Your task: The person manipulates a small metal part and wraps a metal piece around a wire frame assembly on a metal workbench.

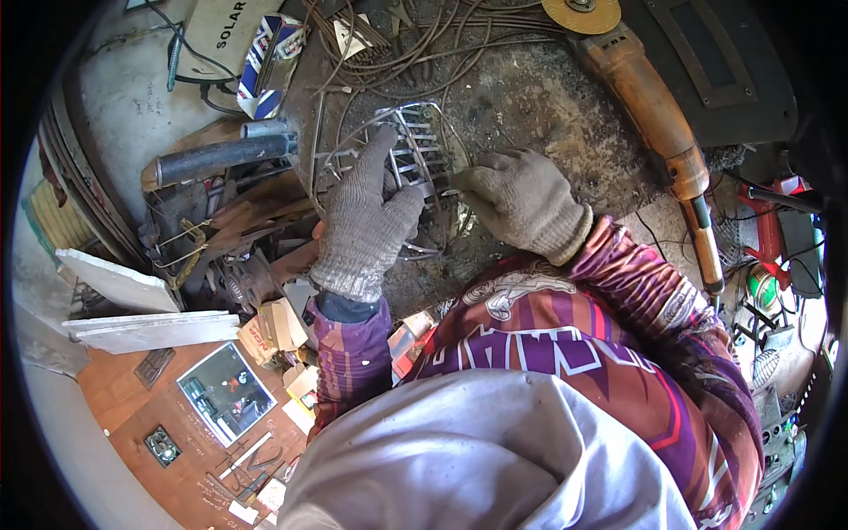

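A small grate of thin metal rods rests on the dark, worn work surface. My left hand, in a grey knit glove, grips it from the left. The index finger stretches along the far part and the thumb lies across the near rods; the other fingers are mostly hidden. Just right of the grate is my right hand, gloved the same way, its fingers curled into a pinch by the right edge. What sits between those fingertips, if anything, is too small to make out.
Coiled wire and pliers lie beyond the grate. An orange angle grinder stretches along the right. On the left are a thick metal pipe, a blue-and-white box and white slabs.
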A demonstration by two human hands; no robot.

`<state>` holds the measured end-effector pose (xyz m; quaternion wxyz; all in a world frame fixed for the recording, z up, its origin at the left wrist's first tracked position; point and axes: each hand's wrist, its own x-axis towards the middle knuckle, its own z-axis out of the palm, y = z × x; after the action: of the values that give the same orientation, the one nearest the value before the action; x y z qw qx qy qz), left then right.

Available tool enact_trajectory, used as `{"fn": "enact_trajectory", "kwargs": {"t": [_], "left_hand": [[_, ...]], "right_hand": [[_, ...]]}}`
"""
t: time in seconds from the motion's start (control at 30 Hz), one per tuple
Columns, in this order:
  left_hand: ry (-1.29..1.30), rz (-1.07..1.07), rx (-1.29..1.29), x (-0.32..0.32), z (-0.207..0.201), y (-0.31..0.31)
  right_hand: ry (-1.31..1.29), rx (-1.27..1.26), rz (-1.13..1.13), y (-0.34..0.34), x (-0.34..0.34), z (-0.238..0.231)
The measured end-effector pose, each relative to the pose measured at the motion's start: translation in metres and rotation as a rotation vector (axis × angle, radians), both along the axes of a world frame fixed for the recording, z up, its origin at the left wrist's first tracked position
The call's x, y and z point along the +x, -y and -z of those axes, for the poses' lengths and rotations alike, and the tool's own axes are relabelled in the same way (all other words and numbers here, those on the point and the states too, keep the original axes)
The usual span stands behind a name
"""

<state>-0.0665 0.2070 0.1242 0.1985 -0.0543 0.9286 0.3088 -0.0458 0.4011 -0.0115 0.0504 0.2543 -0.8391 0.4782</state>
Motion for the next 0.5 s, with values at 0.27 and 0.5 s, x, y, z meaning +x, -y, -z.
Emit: {"fn": "enact_trajectory", "kwargs": {"t": [0.27, 0.5], "left_hand": [[0.051, -0.025, -0.006, -0.001, 0.000, -0.004], [0.029, -0.009, -0.002, -0.001, -0.001, -0.003]], "right_hand": [[-0.040, 0.030, -0.014, 0.011, 0.002, -0.006], [-0.070, 0.068, -0.027, 0.016, -0.002, -0.006]]}}
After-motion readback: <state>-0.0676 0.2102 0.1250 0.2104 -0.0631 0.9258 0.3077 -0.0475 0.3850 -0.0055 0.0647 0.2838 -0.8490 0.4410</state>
